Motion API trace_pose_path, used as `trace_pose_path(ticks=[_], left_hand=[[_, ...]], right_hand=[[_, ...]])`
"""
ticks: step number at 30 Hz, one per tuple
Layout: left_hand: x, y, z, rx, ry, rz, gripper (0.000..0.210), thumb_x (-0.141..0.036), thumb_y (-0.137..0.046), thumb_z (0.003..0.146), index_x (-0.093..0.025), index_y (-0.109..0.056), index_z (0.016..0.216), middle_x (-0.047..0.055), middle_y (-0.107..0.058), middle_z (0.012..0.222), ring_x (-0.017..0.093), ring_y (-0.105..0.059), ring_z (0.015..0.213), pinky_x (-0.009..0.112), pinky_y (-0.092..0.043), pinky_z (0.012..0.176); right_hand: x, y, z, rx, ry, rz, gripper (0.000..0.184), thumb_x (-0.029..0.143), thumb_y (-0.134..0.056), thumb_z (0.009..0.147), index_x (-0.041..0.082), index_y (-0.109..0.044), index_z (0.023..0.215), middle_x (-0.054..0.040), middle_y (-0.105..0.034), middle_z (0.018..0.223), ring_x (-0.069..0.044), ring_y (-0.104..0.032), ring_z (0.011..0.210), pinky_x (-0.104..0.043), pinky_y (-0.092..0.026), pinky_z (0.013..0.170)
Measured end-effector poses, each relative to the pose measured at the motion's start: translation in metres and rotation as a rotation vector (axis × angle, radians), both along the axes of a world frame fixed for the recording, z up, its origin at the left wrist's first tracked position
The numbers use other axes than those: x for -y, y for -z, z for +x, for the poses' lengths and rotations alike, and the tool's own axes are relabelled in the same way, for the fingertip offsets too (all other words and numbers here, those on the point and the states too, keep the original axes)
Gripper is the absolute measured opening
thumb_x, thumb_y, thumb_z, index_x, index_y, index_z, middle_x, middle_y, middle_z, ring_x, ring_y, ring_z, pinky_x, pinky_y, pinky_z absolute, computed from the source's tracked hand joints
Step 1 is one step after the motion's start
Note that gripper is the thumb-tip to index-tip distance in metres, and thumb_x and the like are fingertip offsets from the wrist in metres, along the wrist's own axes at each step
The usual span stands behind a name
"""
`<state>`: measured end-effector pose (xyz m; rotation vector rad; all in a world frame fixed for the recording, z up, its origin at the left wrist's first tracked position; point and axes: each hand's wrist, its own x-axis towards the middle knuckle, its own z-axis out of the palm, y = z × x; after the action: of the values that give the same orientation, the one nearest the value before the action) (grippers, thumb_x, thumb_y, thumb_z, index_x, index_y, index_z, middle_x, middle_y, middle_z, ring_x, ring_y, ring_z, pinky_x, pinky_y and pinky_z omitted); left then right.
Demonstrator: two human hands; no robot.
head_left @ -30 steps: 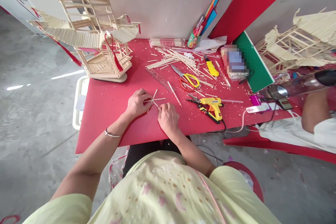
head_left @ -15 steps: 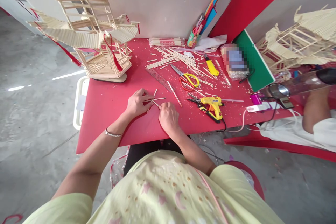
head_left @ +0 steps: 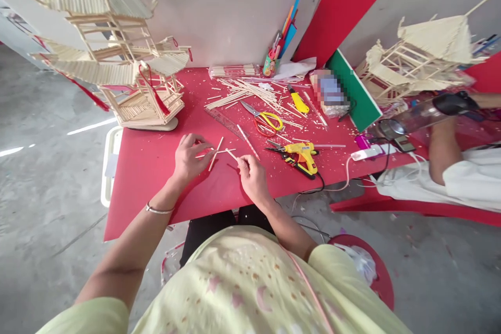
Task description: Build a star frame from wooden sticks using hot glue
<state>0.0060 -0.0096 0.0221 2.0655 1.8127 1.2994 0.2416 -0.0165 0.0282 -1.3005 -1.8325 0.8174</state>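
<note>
Two thin wooden sticks (head_left: 217, 154) lie crossed on the red tabletop (head_left: 148, 167). Beside them on the left is my left hand (head_left: 190, 157), its thumb and forefinger apart around one end of the crosswise stick; I see no firm grip. My right hand (head_left: 252, 175) pinches another short wooden stick (head_left: 231, 154) between thumb and fingers, its free end pointing up and left near the crossed pair. A red-and-white pencil-like stick (head_left: 248, 142) and a clear ruler (head_left: 223, 121) lie just beyond.
Scissors (head_left: 264, 118), a yellow glue gun (head_left: 305, 154), pliers (head_left: 293, 163), a yellow utility knife (head_left: 298, 100) and loose sticks (head_left: 250, 93) lie ahead. A stick-built pavilion model (head_left: 129, 73) stands left. Another person's arm (head_left: 444, 151) is at right, near a clear bottle (head_left: 415, 115).
My left hand has loosened and drawn back left from the crossed sticks, uncovering them. My right hand, still pinching its stick, is slightly farther from the left. The camera view has shifted.
</note>
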Motion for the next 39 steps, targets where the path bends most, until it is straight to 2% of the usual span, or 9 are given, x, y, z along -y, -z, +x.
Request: trace_pose_path(ticks=[5,10,13,18,21,27,33,36,39], left_hand=[[0.023,-0.025,0.068,0.628,0.197,-0.253,0.027,-0.048,-0.08,0.089,-0.023,-0.085,0.098,0.008,-0.074,0.099,0.02,-0.067,0.088,0.032,-0.053,0.08],[0.031,-0.021,0.115,1.28,-0.003,-0.35,0.037,-0.052,-0.091,0.073,-0.02,-0.083,0.09,0.005,-0.075,0.087,0.012,-0.062,0.071,0.025,-0.051,0.064],[0.032,-0.018,0.115,1.273,-0.018,-0.377,0.038,-0.051,-0.09,0.074,-0.018,-0.083,0.092,0.006,-0.075,0.085,0.012,-0.064,0.07,0.022,-0.05,0.06],[0.039,-0.016,0.109,1.164,-0.049,-0.379,0.041,-0.053,-0.087,0.08,-0.015,-0.082,0.094,0.006,-0.074,0.08,0.011,-0.064,0.062,0.02,-0.045,0.05],[0.042,-0.013,0.115,1.175,-0.054,-0.41,0.045,-0.055,-0.086,0.079,-0.014,-0.08,0.096,0.006,-0.073,0.077,0.012,-0.065,0.058,0.02,-0.041,0.045],[0.045,-0.011,0.122,1.19,-0.046,-0.417,0.048,-0.055,-0.088,0.077,-0.014,-0.079,0.101,0.005,-0.073,0.076,0.013,-0.066,0.056,0.021,-0.041,0.044],[0.049,-0.012,0.114,1.18,-0.08,-0.415,0.047,-0.052,-0.09,0.075,-0.014,-0.079,0.101,0.004,-0.072,0.074,0.012,-0.066,0.059,0.02,-0.044,0.049],[0.047,-0.01,0.116,1.201,-0.073,-0.419,0.047,-0.053,-0.09,0.074,-0.014,-0.079,0.099,0.004,-0.071,0.073,0.012,-0.065,0.057,0.02,-0.043,0.047],[0.042,-0.011,0.122,1.208,-0.036,-0.437,0.047,-0.053,-0.089,0.075,-0.014,-0.078,0.098,0.004,-0.072,0.074,0.012,-0.064,0.055,0.021,-0.04,0.044]], right_hand=[[0.004,-0.014,-0.002,-0.073,0.029,0.039,0.033,0.05,-0.046,0.111,0.023,-0.064,0.106,-0.0062,-0.076,0.1,-0.02,-0.072,0.092,-0.03,-0.056,0.084],[0.009,-0.018,0.008,0.082,-0.107,0.095,0.027,0.038,-0.045,0.112,0.023,-0.068,0.115,-0.0053,-0.078,0.109,-0.017,-0.073,0.099,-0.026,-0.056,0.089],[0.002,-0.017,0.045,0.214,-0.115,0.191,0.027,0.038,-0.049,0.111,0.025,-0.072,0.115,-0.0058,-0.078,0.11,-0.017,-0.072,0.101,-0.028,-0.053,0.095],[-0.027,-0.008,0.136,0.468,0.432,0.288,0.03,0.031,-0.051,0.103,0.018,-0.07,0.123,-0.0173,-0.071,0.12,-0.031,-0.062,0.119,-0.046,-0.048,0.107],[-0.038,-0.001,0.165,0.521,0.555,0.303,0.04,0.023,-0.054,0.095,0.016,-0.064,0.133,-0.0201,-0.065,0.128,-0.034,-0.058,0.124,-0.051,-0.047,0.107],[-0.032,0.001,0.143,0.525,0.352,0.351,0.03,0.027,-0.049,0.102,0.02,-0.069,0.123,-0.0146,-0.071,0.118,-0.028,-0.065,0.114,-0.042,-0.05,0.103],[-0.039,0.002,0.171,0.595,0.563,0.253,0.047,0.023,-0.056,0.09,0.017,-0.066,0.136,-0.0198,-0.067,0.13,-0.036,-0.06,0.123,-0.051,-0.049,0.103],[-0.048,-0.002,0.184,0.541,0.54,0.191,0.045,0.025,-0.054,0.091,0.015,-0.066,0.134,-0.0195,-0.07,0.124,-0.034,-0.063,0.117,-0.049,-0.051,0.101],[-0.066,-0.018,0.165,0.488,0.451,0.271,0.042,0.029,-0.048,0.099,0.016,-0.064,0.135,-0.0184,-0.07,0.126,-0.032,-0.062,0.121,-0.047,-0.049,0.106]])
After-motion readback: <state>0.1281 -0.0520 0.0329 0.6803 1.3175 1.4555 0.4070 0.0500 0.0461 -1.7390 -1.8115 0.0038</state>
